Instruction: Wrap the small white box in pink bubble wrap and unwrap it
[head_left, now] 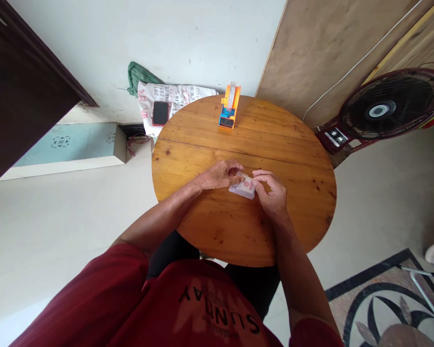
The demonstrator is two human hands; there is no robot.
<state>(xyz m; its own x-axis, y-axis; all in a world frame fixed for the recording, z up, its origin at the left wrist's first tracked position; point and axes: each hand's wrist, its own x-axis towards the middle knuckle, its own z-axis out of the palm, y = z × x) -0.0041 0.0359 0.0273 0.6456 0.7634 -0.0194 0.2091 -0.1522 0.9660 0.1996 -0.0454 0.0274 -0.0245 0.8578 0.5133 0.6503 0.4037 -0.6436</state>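
Careful: your left hand and right hand pinch clear packet at left and right edges; uneven tug could tear it.

Red shirt, nearer me than my hands: "SUNDAY", dark capitals, upside down to me; fainter print by it unreadable. White sack, beyond my left hand: "2015" twice, other black and red characters unclear. Small packet between left and right hand: reddish print, unreadable.
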